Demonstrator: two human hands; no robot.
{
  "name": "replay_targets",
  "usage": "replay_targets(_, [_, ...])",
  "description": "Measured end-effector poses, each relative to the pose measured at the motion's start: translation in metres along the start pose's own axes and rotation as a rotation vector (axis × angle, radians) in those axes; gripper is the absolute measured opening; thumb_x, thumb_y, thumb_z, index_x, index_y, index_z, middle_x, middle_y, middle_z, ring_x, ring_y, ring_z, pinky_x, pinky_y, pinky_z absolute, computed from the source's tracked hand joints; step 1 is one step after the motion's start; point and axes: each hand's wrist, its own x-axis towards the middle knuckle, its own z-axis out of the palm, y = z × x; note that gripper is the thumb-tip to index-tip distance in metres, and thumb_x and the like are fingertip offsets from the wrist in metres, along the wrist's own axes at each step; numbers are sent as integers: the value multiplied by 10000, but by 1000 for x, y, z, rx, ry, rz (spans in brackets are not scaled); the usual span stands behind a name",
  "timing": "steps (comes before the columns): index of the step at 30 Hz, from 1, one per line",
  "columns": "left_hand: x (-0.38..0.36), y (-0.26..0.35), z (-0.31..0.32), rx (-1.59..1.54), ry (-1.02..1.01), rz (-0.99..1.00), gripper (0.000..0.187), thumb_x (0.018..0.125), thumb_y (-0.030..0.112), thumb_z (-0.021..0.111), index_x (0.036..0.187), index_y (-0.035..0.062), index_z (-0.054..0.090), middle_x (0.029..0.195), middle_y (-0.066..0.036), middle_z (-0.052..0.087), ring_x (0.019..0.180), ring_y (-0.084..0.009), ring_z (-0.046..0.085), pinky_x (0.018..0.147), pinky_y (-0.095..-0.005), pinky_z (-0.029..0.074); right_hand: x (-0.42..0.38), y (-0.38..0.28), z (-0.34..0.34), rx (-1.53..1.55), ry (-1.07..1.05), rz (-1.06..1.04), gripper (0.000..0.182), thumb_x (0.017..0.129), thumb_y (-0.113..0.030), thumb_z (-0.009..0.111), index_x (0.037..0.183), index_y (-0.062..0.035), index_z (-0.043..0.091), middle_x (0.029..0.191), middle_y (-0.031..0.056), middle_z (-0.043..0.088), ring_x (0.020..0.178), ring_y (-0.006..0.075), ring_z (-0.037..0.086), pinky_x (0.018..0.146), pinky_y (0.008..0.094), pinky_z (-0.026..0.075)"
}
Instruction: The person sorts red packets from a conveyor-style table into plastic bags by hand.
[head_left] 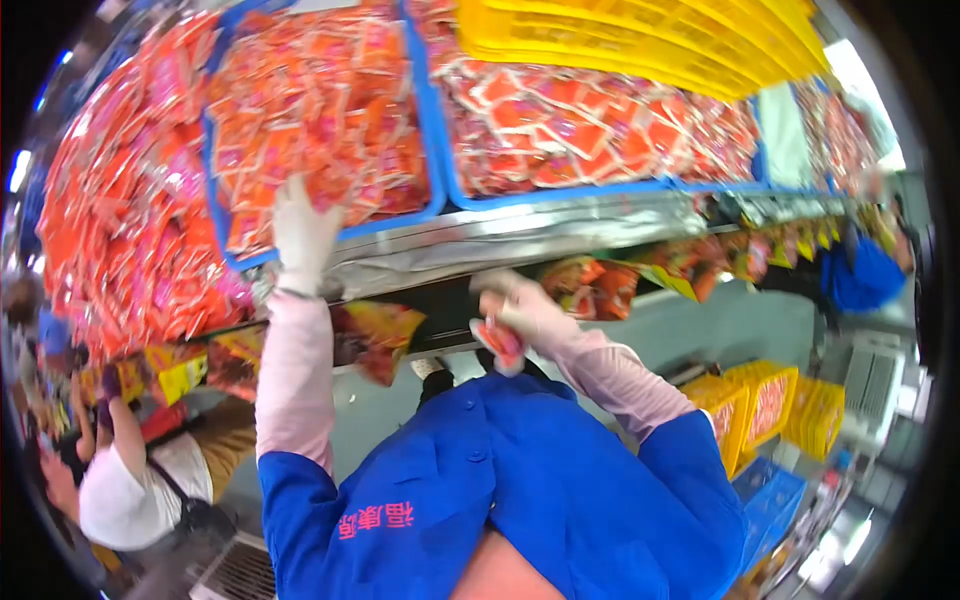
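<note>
My left hand (pixel 303 228), in a white glove, reaches over the front edge of a blue tray (pixel 432 150) full of small red and orange packets (pixel 310 110). Its fingertips touch or hover over the packets, and whether they grip one is hidden. Lower and to the right, my right hand (pixel 520 308), gloved and blurred, holds a small red and white packet (pixel 500 343) in front of my blue jacket. Larger printed bags (pixel 380 335) line the dark conveyor strip between me and the trays.
A loose heap of red packets (pixel 130 220) lies at left. Yellow crates (pixel 640 40) rest above another blue tray (pixel 570 195). More yellow crates (pixel 765 400) and a blue crate (pixel 768 505) stand at lower right. A person in white (pixel 150 490) is at left, another in blue (pixel 858 275) at right.
</note>
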Motion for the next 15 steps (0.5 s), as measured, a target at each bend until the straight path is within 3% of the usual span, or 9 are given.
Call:
replay_targets(2, [18,-31,48,39,-201,-13,421,836,246,718,1186,56,579,1168,-221,632,1036,-425,617,863,-519,506,-43,41,-18,-441,-186,-4,647,859,-374,744,1332,30,566,867,96,681,854,165,653,805,310,522])
replay_targets(4, [19,-20,40,14,-140,31,192,859,119,660,1034,41,655,1035,-200,676,983,-394,642,841,-466,522,-77,48,-31,-340,-313,240,641,833,-392,740,1303,26,617,948,93,694,948,158,635,902,291,492])
replay_targets(6, [0,31,3,-418,-74,87,133,856,39,644,984,35,679,974,-172,689,933,-341,671,824,-389,536,-99,46,-49,-242,-40,144,374,843,-230,710,1131,9,700,962,91,697,917,157,646,864,314,527])
replay_targets(8, [-33,119,-43,-973,-422,208,160,810,-72,625,948,5,647,910,-110,654,872,-247,689,793,-339,549,-105,44,-69,-82,427,-208,141,860,-45,633,985,-1,682,908,72,694,874,159,667,791,330,555])
replay_targets(9, [-63,145,-37,-1226,-657,60,169,811,-28,676,949,67,695,985,-88,708,865,-250,693,806,-360,545,-106,23,-71,132,576,-372,97,869,-14,624,964,-14,644,883,73,688,808,162,675,754,332,563])
replay_targets(10, [-73,173,-38,-1053,-525,573,184,751,-19,710,908,73,681,985,-75,700,896,-263,685,821,-369,547,-109,-3,-70,208,629,-537,99,891,-9,631,990,-14,624,870,78,681,732,134,655,691,299,554])
replay_targets(11, [-97,194,-22,-1013,-545,718,199,711,24,720,892,84,664,976,-74,693,952,-269,672,831,-384,543,-109,-9,-85,130,643,-482,104,917,-30,648,1018,-18,626,863,84,678,679,113,630,635,274,534])
replay_targets(12, [-115,210,-9,-848,-471,853,207,705,97,758,893,90,670,975,-72,689,971,-274,663,858,-390,534,-103,-11,-86,87,670,-527,103,919,-51,676,1016,-35,647,873,68,681,698,99,618,626,233,510])
replay_targets(15, [-155,207,38,-438,-531,914,368,704,294,797,973,75,674,964,-91,681,985,-267,644,1054,-429,428,-72,-20,-78,-732,594,-838,187,822,1,723,991,-70,684,933,80,648,841,195,646,712,315,522])
